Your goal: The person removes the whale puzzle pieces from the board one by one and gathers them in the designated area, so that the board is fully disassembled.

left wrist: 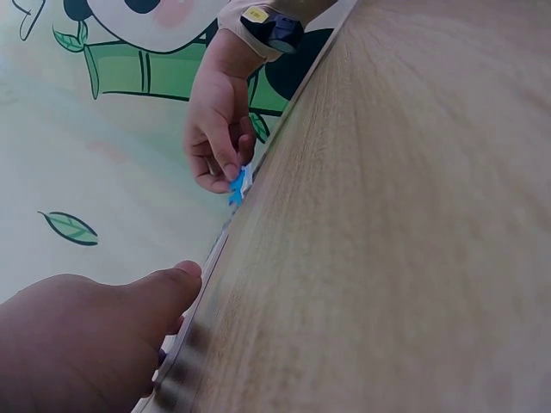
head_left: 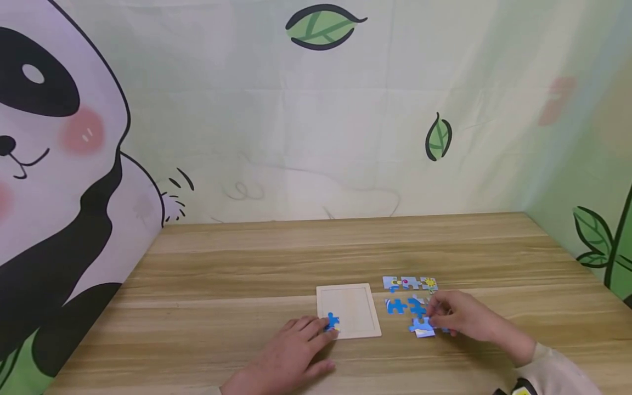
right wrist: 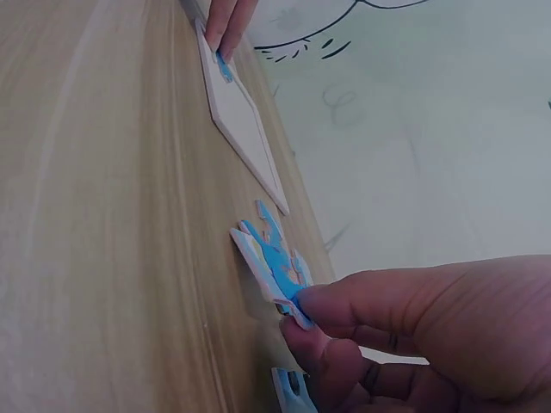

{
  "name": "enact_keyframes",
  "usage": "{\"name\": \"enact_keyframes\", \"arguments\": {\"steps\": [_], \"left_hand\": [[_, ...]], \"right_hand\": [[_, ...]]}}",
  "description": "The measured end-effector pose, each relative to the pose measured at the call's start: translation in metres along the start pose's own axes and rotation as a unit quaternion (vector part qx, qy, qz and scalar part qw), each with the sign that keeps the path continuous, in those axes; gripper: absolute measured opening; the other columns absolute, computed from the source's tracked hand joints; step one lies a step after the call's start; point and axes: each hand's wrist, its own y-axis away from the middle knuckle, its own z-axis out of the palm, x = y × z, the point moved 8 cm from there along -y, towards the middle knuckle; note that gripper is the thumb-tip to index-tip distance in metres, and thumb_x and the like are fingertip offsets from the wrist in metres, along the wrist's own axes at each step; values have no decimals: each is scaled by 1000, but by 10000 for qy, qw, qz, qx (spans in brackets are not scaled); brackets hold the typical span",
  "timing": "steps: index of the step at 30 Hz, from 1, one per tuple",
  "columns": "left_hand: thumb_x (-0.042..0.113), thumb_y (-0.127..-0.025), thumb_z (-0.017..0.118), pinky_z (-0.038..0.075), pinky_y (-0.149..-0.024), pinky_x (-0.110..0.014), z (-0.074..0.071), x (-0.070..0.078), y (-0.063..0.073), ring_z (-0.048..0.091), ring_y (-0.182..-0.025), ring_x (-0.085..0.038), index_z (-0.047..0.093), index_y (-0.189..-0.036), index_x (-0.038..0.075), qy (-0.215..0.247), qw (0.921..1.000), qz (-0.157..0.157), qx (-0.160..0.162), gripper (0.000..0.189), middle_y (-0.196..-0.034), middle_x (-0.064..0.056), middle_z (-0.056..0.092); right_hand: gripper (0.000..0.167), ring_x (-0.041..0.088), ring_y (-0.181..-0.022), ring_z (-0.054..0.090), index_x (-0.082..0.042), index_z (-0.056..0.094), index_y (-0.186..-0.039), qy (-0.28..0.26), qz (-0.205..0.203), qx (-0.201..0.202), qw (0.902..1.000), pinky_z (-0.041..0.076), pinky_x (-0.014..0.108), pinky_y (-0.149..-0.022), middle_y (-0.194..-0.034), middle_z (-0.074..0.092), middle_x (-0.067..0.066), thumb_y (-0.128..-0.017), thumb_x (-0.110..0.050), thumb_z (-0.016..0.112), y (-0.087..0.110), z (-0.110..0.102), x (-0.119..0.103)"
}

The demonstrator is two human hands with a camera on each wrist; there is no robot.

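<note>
A square wooden puzzle tray (head_left: 353,310) lies on the table, with one blue jigsaw piece (head_left: 332,320) in its near left corner. My left hand (head_left: 291,351) lies over that corner, its extended fingertips touching the piece. To the right of the tray, my right hand (head_left: 461,315) pinches a blue and white jigsaw piece (head_left: 422,327) between thumb and fingers. The right wrist view shows this held piece (right wrist: 263,265) tilted up off the table. More blue pieces (head_left: 396,306) lie just beyond it. The right hand partly hides some pieces.
A row of light-blue pieces with small pictures (head_left: 410,282) lies behind the blue ones. The wood-grain table (head_left: 237,269) extends back to a printed cloth backdrop (head_left: 306,120) with a panda and leaves. Another piece (right wrist: 293,391) shows beneath the right hand.
</note>
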Motion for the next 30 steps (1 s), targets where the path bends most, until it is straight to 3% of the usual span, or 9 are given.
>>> {"name": "enact_keyframes", "arguments": {"steps": [14, 30], "left_hand": [[55, -98, 39, 46, -100, -39, 1, 0, -1, 52, -123, -18, 55, -133, 21, -19, 9999, -60, -148, 51, -137, 1, 56], [54, -98, 39, 45, -101, -39, 1, -2, 0, 52, -124, -18, 56, -133, 21, 41, 9999, -71, -135, 50, -139, 1, 54]], "right_hand": [[11, 6, -51, 49, -4, 60, -90, 575, 491, 356, 9965, 45, 23, -47, -75, 56, 0, -85, -9, 68, 2, 1, -1], [18, 12, -43, 52, -10, 60, -89, 1327, 1026, 850, 9822, 41, 23, -52, -71, 56, -3, -80, -14, 74, 5, 2, -4]]}}
